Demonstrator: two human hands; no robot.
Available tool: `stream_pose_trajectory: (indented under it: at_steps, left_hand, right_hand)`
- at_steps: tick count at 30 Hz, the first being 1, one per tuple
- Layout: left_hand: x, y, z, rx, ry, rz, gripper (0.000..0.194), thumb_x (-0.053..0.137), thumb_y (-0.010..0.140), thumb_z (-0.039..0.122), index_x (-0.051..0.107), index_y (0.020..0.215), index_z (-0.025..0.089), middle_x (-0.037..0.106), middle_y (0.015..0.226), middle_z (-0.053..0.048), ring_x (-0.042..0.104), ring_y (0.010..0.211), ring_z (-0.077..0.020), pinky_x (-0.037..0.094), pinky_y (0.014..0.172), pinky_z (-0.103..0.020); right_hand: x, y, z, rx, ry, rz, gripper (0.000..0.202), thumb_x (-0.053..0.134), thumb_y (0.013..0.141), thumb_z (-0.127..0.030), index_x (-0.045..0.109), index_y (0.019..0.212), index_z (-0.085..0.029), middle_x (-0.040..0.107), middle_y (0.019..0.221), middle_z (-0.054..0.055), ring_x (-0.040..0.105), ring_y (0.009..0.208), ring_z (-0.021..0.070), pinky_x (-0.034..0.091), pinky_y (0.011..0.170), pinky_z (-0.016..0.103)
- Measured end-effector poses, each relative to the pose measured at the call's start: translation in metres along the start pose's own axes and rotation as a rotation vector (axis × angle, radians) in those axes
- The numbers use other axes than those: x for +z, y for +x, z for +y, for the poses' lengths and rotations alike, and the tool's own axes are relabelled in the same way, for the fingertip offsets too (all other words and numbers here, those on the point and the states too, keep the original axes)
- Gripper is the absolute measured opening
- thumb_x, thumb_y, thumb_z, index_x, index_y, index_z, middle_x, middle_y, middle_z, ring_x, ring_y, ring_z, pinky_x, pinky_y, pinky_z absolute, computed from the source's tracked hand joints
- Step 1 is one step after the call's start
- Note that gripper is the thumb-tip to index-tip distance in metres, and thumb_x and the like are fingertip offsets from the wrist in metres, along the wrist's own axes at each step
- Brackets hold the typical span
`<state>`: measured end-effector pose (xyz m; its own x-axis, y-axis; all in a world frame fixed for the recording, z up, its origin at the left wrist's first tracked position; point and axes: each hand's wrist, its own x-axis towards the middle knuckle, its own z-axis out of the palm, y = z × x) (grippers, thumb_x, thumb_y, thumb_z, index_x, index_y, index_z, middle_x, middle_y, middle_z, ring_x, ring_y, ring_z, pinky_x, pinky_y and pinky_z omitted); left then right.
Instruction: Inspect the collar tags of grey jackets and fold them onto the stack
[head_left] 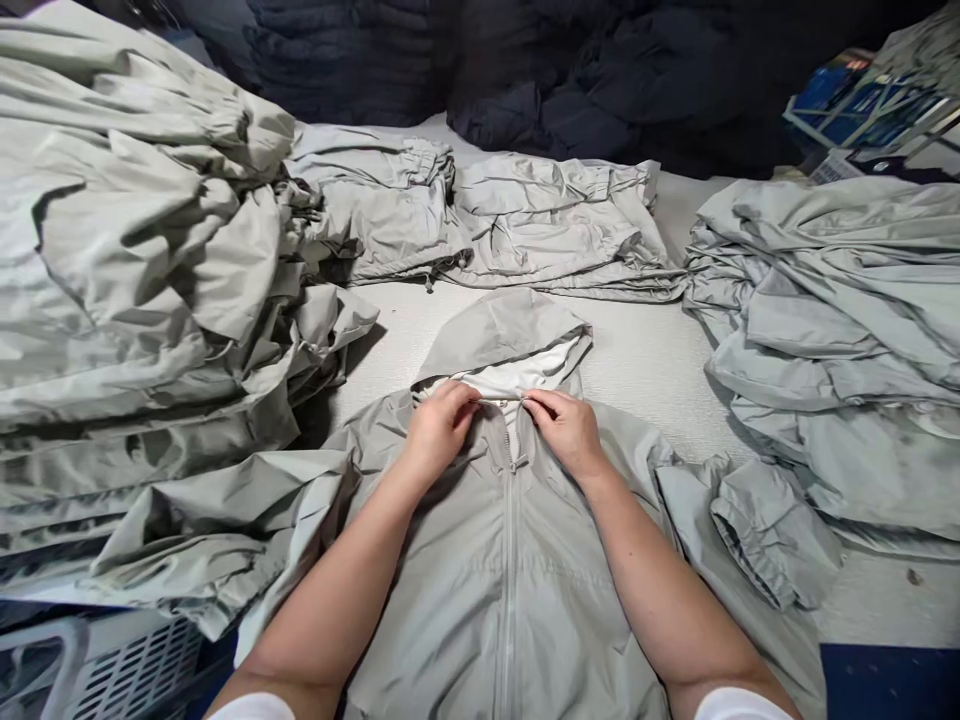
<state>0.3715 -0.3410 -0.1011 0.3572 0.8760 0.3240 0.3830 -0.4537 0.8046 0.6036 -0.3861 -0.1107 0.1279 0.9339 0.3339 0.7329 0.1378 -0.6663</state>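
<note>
A light grey hooded jacket (465,590) lies front up before me, its hood (502,325) pointing away and its sleeves spread to both sides. The front zipper (510,560) is closed nearly to the top, with the slider (513,466) a little below the neck opening. My left hand (442,425) pinches the collar edge left of the zipper. On the other side, my right hand (566,425) pinches the collar edge between thumb and fingers. White lining shows inside the hood.
A tall heap of grey jackets (135,250) rises at the left, and another pile (847,330) sits at the right. Folded grey garments (555,225) lie along the back of the white table (637,350). Dark garments (600,70) are stacked behind. A plastic basket (135,665) stands at lower left.
</note>
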Motion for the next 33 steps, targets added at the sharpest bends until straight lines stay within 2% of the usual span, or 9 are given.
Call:
stream_pose_trajectory:
  at_steps: [5,8,11,13,15,18,24,29,33]
  left_hand:
    - [0.014,-0.008,-0.003,0.074,0.077,-0.139,0.028,0.062,0.095,0.022,0.057,0.123,0.023,0.067,0.127,-0.012,0.068,0.121,-0.0256,0.057,0.102,-0.044]
    - [0.009,-0.015,-0.001,0.128,0.157,-0.275,0.049,0.071,0.094,0.037,0.053,0.137,0.023,0.049,0.158,-0.019,0.053,0.145,-0.0318,0.05,0.114,-0.051]
    - [0.006,-0.019,-0.001,0.178,0.235,-0.435,0.085,0.079,0.087,0.052,0.039,0.157,0.023,0.022,0.175,-0.022,0.033,0.159,-0.0363,0.035,0.126,-0.057]
    - [0.008,-0.02,-0.002,0.188,0.284,-0.5,0.102,0.081,0.083,0.058,0.029,0.164,0.023,0.014,0.176,-0.022,0.023,0.162,-0.0374,0.025,0.13,-0.06]
    - [0.009,-0.02,-0.004,0.187,0.315,-0.535,0.111,0.08,0.082,0.063,0.022,0.168,0.024,0.012,0.176,-0.023,0.019,0.163,-0.0371,0.019,0.131,-0.062]
    - [0.012,-0.019,-0.005,0.178,0.347,-0.562,0.118,0.078,0.081,0.069,0.015,0.17,0.023,0.011,0.176,-0.023,0.015,0.164,-0.0358,0.015,0.132,-0.062]
    - [0.015,-0.021,-0.004,0.195,0.432,-0.587,0.122,0.072,0.08,0.076,0.013,0.171,0.02,0.016,0.175,-0.022,0.012,0.164,-0.0357,0.01,0.131,-0.065]
    - [0.024,-0.017,-0.006,0.184,0.634,-0.508,0.109,0.058,0.086,0.083,0.024,0.169,0.021,0.022,0.175,-0.016,0.008,0.164,-0.0401,0.006,0.128,-0.073]
    - [0.036,0.015,-0.011,0.172,0.768,-0.408,0.087,0.043,0.097,0.076,0.031,0.167,0.026,0.025,0.175,-0.009,0.013,0.164,-0.0378,0.008,0.129,-0.071]
  right_hand:
    - [-0.01,0.001,-0.007,0.081,0.071,-0.023,0.015,0.072,0.093,-0.033,0.078,0.103,-0.024,0.077,0.084,0.002,0.068,0.071,0.018,0.052,0.071,0.029]
    - [-0.023,0.002,-0.011,0.035,0.127,-0.273,0.022,0.081,0.088,-0.039,0.074,0.078,-0.021,0.068,0.072,-0.001,0.06,0.065,0.015,0.045,0.065,0.027]
    - [-0.032,0.0,-0.013,-0.105,0.071,-0.57,0.03,0.095,0.073,-0.042,0.074,0.072,-0.021,0.066,0.074,-0.001,0.059,0.076,0.0171,0.042,0.072,0.028]
    - [-0.034,-0.003,-0.014,-0.172,-0.007,-0.649,0.03,0.098,0.069,-0.041,0.075,0.074,-0.022,0.067,0.08,0.0,0.059,0.086,0.0195,0.041,0.081,0.031]
    - [-0.034,-0.005,-0.014,-0.209,-0.054,-0.679,0.025,0.095,0.075,-0.039,0.075,0.075,-0.022,0.067,0.084,0.001,0.058,0.091,0.0206,0.038,0.086,0.033]
    - [-0.03,-0.004,-0.013,-0.255,-0.094,-0.586,0.021,0.085,0.087,-0.036,0.073,0.078,-0.022,0.068,0.088,0.002,0.057,0.095,0.022,0.037,0.088,0.035]
    - [-0.009,0.009,0.0,-0.179,-0.296,-0.12,0.024,0.064,0.102,-0.035,0.066,0.083,-0.021,0.067,0.091,0.007,0.058,0.094,0.0246,0.039,0.086,0.035]
    - [0.012,0.029,0.012,-0.123,-0.364,-0.121,0.023,0.055,0.107,-0.036,0.066,0.091,-0.022,0.068,0.091,0.006,0.061,0.088,0.0237,0.038,0.078,0.032]
    - [0.018,0.067,0.024,-0.12,-0.435,-0.154,0.024,0.052,0.108,-0.036,0.068,0.1,-0.021,0.071,0.099,0.008,0.063,0.094,0.0245,0.039,0.081,0.033]
